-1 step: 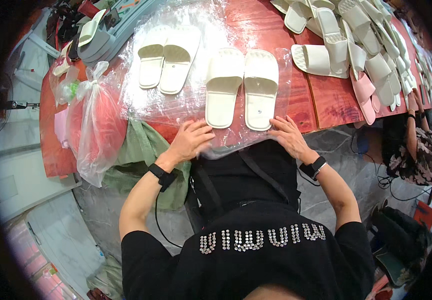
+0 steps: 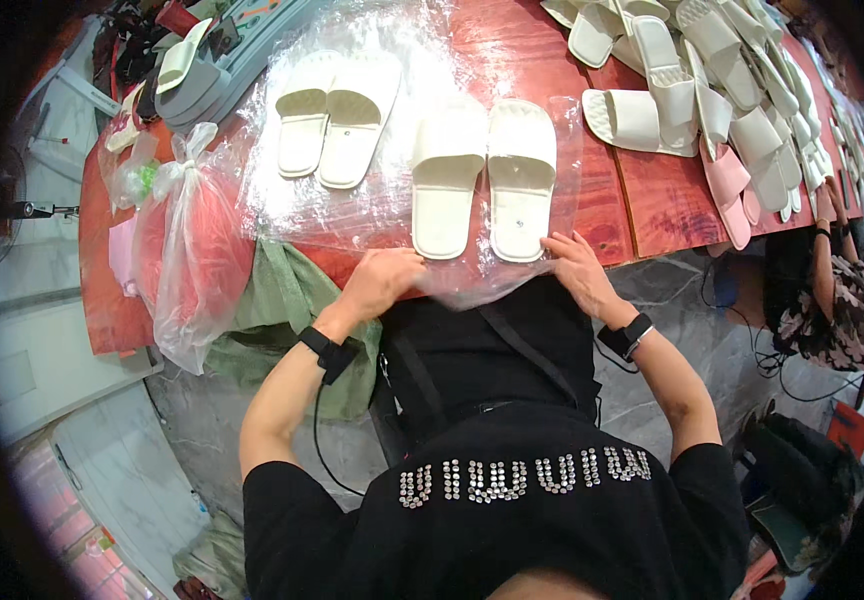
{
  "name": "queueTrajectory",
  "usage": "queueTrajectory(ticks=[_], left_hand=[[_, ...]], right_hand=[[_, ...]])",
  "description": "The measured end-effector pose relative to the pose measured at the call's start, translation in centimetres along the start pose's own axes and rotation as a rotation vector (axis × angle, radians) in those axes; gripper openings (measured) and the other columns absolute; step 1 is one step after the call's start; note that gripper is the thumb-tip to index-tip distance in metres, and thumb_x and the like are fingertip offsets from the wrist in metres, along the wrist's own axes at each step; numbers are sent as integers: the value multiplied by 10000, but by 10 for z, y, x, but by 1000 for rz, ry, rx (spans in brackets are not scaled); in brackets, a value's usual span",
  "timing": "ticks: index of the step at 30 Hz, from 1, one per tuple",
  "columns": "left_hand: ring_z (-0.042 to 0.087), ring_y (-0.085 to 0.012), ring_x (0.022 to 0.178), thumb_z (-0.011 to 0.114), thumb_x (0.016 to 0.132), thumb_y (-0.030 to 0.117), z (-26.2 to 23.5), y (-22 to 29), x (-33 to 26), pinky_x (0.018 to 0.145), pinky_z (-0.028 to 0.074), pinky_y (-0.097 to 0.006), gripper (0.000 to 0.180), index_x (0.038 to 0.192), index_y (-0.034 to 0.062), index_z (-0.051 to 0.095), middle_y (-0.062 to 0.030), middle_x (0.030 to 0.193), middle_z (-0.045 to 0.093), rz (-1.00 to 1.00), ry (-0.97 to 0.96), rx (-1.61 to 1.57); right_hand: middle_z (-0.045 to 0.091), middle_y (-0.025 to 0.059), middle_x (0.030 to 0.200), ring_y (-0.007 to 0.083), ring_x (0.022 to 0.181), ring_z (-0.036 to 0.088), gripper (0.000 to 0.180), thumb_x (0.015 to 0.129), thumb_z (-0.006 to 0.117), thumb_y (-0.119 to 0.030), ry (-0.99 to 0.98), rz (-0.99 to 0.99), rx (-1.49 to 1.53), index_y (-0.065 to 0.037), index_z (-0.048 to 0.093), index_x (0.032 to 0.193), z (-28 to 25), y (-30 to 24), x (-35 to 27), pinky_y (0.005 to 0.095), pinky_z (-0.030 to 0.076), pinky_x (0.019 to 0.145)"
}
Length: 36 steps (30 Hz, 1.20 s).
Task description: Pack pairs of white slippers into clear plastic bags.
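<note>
A pair of cream slippers, one on the left (image 2: 442, 218) and one on the right (image 2: 520, 218), lies side by side on a clear plastic bag (image 2: 569, 170) in front of me. My left hand (image 2: 382, 283) is closed on the bag's near edge, just left of the left slipper's near end; its fingertips are partly hidden. At the other side my right hand (image 2: 580, 275) pinches the same edge, close to the right slipper's near end. Between my hands the film sags over the table edge. A second cream pair (image 2: 354, 150) rests on clear film farther left.
Piled cream slippers (image 2: 637, 120) and a pink slipper (image 2: 727, 180) cover the right of the red wooden table (image 2: 592, 215). A tied clear bag of red contents (image 2: 197, 260) and green cloth (image 2: 287, 300) hang at the left edge. A co-worker's arm (image 2: 822, 260) shows far right.
My left hand's fingers have curled in on the bag's near edge, and my right fingers have closed on it too. The edge between them has drawn up slightly. The slippers have hardly moved.
</note>
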<state>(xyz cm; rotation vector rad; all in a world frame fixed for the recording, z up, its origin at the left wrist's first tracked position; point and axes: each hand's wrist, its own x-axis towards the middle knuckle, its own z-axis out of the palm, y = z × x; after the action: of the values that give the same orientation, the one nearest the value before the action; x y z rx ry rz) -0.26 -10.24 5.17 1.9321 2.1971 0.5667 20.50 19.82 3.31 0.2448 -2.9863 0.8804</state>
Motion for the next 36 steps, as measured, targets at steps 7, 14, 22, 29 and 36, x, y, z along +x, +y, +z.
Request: queueTrajectory(ticks=[7,14,22,29,36], left_hand=[[593,-321,715,491,851,277,18,-8,48,608,435,-392,255,904,38,561,-154,716,606,-849,129,-259],[537,-326,833,478,829,175,28,6,54,679,401,-439,126,915,126,555,-128,935,562,-621,382,179],[440,-342,1029,574,786,284,26,23,59,832,373,-469,295,1014,97,558,-141,1185,421,-643,292,152],[413,-405,1052,677,699,354,21,27,80,863,360,-478,618,1168,43,420,-218,1269,289,-791,85,127],[401,-396,1083,758,602,230,23,23,88,954,330,-427,896,1301,52,225,-241,1248,288,-844,358,-287]], right_hand=[[593,163,857,269,870,572,217,833,535,-174,221,831,518,-22,520,987,-6,-13,30,374,448,690],[494,123,1098,272,899,517,270,730,590,-125,481,432,-191,-85,534,991,13,-4,35,373,417,688],[392,109,1278,283,1070,422,276,729,582,-187,428,468,-435,-109,571,994,14,-16,38,363,345,837],[418,142,1236,337,1019,450,221,776,566,-235,404,694,-94,-77,583,930,10,-10,57,435,412,773],[451,146,1012,271,977,473,348,759,581,-110,644,777,554,0,417,1046,25,0,69,342,403,837]])
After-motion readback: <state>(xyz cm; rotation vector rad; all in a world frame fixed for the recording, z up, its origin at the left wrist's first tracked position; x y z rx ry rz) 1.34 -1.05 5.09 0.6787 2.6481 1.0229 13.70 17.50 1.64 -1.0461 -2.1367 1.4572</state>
